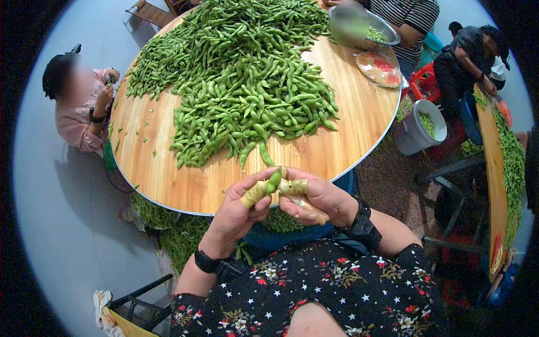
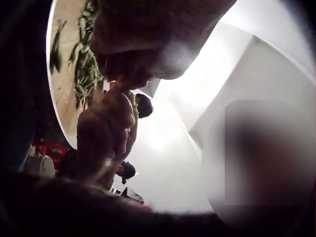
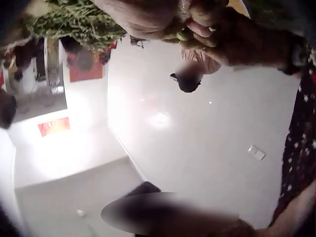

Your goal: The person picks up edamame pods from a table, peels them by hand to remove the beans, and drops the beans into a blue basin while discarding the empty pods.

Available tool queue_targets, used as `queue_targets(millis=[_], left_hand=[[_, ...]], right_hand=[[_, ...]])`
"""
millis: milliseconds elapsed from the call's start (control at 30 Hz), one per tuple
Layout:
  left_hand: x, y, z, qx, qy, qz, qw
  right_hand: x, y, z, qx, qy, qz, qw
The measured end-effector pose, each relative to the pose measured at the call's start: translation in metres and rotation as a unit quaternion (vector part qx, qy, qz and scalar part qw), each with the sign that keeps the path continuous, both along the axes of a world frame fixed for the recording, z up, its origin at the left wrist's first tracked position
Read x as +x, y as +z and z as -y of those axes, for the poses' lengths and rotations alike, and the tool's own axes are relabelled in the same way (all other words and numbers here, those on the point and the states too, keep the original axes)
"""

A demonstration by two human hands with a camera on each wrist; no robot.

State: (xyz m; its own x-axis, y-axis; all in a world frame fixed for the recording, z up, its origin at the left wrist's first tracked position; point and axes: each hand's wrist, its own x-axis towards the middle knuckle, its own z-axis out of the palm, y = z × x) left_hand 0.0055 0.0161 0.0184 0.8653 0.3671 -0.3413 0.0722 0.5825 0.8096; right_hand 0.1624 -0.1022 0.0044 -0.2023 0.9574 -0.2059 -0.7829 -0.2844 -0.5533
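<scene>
In the head view my left hand (image 1: 233,213) pinches a green bean pod (image 1: 273,181) between thumb and finger, just past the near edge of the wooden table (image 1: 191,188). My right hand (image 1: 323,199) meets it at the pod's upper end, thumb and fingers curled in. Yellowish coverings wrap some fingers of both hands. A large heap of green pods (image 1: 252,95) lies on the table beyond the hands. Both wrist views are dim, with the two hands close together.
A metal bowl (image 1: 387,33) and a bag with red marks (image 1: 379,68) stand at the table's far right. A white bucket (image 1: 421,128) is beside the table on the right. People sit to the left and right. Plant matter (image 1: 185,241) covers the floor below.
</scene>
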Motion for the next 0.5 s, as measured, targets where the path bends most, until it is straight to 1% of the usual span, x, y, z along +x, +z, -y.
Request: queue_targets(millis=[33, 67, 100, 133, 167, 233, 267, 300, 333, 367, 400, 433, 467, 500], left_hand=[[0.0, 0.0, -0.001, 0.078, -0.012, -0.022, 0.997], [0.0, -0.003, -0.001, 0.079, -0.013, -0.021, 0.997], [0.0, -0.007, -0.001, 0.45, 0.026, 0.032, 0.892], [0.0, -0.01, 0.0, 0.751, 0.061, 0.08, 0.652], [-0.002, -0.01, 0.002, 0.751, 0.06, 0.08, 0.653], [-0.003, -0.005, 0.008, 0.794, 0.073, 0.045, 0.602], [-0.002, -0.005, 0.011, 0.795, 0.074, 0.044, 0.601], [0.0, -0.005, 0.014, 0.713, 0.09, 0.026, 0.695], [0.0, -0.005, 0.016, 0.619, 0.104, 0.008, 0.778], [-0.001, -0.006, 0.012, 0.62, 0.103, 0.009, 0.778], [-0.003, -0.006, 0.005, 0.387, 0.094, -0.009, 0.917], [-0.004, -0.007, 0.002, 0.126, 0.077, -0.025, 0.989], [-0.003, -0.005, 0.003, 0.185, 0.069, -0.043, 0.979], [-0.002, -0.005, 0.005, 0.184, 0.069, -0.043, 0.98]], right_hand=[[-0.001, 0.0, 0.0, 0.0, -0.001, 0.001, 1.0], [-0.002, 0.0, 0.0, -0.013, -0.014, 0.038, 0.999], [-0.002, 0.0, 0.0, -0.028, -0.026, 0.076, 0.996], [-0.003, 0.0, 0.001, -0.028, -0.027, 0.076, 0.996], [-0.004, 0.002, 0.002, -0.026, -0.031, 0.095, 0.995], [-0.007, 0.008, 0.002, -0.023, -0.032, 0.114, 0.993], [-0.01, 0.011, 0.002, -0.025, -0.036, 0.149, 0.988], [-0.014, 0.013, 0.002, -0.027, -0.041, 0.184, 0.982], [-0.018, 0.013, 0.004, -0.014, -0.069, 0.177, 0.982], [-0.02, 0.012, 0.005, -0.014, -0.07, 0.176, 0.982], [-0.022, 0.012, 0.005, 0.009, -0.093, 0.28, 0.956], [-0.022, 0.012, 0.006, 0.032, -0.115, 0.38, 0.917], [-0.018, 0.014, 0.008, 0.026, -0.11, 0.409, 0.906], [-0.012, 0.015, 0.009, 0.025, -0.109, 0.409, 0.905]])
